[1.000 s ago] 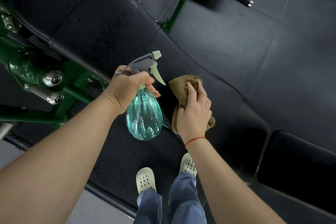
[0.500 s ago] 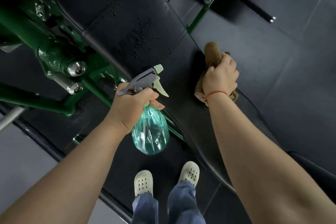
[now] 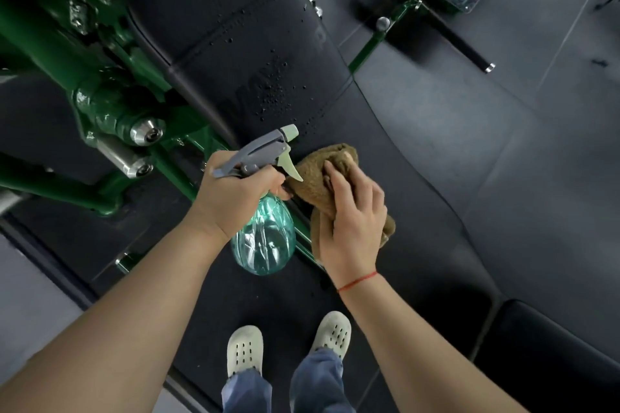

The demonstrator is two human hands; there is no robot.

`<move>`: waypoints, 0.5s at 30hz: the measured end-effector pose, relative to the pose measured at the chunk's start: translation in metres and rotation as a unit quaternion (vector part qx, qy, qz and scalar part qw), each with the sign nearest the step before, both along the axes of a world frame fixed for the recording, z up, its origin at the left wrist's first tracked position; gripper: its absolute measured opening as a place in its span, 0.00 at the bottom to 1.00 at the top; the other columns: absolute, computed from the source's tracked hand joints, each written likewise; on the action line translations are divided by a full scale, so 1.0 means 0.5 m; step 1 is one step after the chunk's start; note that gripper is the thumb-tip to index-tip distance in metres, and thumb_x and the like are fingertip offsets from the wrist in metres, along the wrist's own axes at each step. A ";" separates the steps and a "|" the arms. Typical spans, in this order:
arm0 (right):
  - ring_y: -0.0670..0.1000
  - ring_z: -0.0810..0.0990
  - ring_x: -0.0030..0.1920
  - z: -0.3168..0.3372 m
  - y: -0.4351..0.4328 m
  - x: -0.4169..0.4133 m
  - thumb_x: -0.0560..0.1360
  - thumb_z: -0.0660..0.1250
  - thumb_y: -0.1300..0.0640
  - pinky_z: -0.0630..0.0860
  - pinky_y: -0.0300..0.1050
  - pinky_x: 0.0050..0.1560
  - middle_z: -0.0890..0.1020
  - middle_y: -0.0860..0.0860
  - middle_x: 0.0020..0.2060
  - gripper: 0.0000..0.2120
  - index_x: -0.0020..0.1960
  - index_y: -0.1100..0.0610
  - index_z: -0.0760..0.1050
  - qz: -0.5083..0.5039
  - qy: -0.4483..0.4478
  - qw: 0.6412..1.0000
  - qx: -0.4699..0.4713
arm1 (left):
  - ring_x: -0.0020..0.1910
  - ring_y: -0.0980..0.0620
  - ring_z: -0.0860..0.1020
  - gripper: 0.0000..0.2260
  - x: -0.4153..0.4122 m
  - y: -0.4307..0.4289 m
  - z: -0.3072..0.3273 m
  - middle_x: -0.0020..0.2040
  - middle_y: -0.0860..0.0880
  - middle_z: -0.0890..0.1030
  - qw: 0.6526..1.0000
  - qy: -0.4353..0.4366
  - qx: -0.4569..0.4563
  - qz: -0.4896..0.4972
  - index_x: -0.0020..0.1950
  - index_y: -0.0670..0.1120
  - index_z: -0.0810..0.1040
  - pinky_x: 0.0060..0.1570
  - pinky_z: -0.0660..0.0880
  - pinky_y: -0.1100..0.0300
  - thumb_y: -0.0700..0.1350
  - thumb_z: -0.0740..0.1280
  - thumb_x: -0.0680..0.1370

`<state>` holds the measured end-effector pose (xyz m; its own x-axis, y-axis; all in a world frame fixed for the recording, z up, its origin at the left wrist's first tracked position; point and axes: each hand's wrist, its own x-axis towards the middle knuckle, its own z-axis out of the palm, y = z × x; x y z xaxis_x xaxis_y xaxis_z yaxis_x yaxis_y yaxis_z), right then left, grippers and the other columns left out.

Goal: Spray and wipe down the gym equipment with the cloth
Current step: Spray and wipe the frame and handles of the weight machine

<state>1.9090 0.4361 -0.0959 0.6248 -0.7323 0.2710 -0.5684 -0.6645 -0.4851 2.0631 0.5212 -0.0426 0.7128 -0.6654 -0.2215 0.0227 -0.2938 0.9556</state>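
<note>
Cloth (image 3: 312, 184), brown and bunched, lies on the black padded bench (image 3: 235, 43), just below a patch of spray droplets (image 3: 271, 90). Its long axis runs on a diagonal, from a folded end up by the droplets down toward the person's right, where a corner shows past the heel of the right hand (image 3: 352, 228). That hand lies on top of the cloth and covers its middle and lower part. The fingers (image 3: 339, 178) are nearly straight and close together, pressing it flat onto the pad rather than curling round it. A red string (image 3: 357, 282) circles the wrist.

Just beside the cloth, on its left, the left hand (image 3: 238, 194) grips the neck of the spray bottle (image 3: 265, 241), fingers wrapped under the grey trigger head. The clear teal body hangs below the fist, nearly upright, tilted a little. The pale nozzle (image 3: 291, 132) points up and away from the person, toward the wet patch. The trigger tip (image 3: 290, 169) sits right at the cloth's left edge.

A green steel frame (image 3: 110, 104) carries the bench on the left. Dark floor (image 3: 469, 144) spreads to the right, and two pale clogs (image 3: 245, 349) stand below.
</note>
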 end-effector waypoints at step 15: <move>0.59 0.66 0.69 0.123 -0.266 0.213 0.79 0.56 0.59 0.64 0.58 0.63 0.67 0.53 0.71 0.22 0.73 0.49 0.65 -0.246 0.097 0.947 0.184 | 0.37 0.46 0.85 0.12 -0.004 0.038 0.018 0.32 0.39 0.83 1.000 0.012 -0.011 -0.007 0.33 0.29 0.78 0.43 0.81 0.52 0.38 0.66 0.70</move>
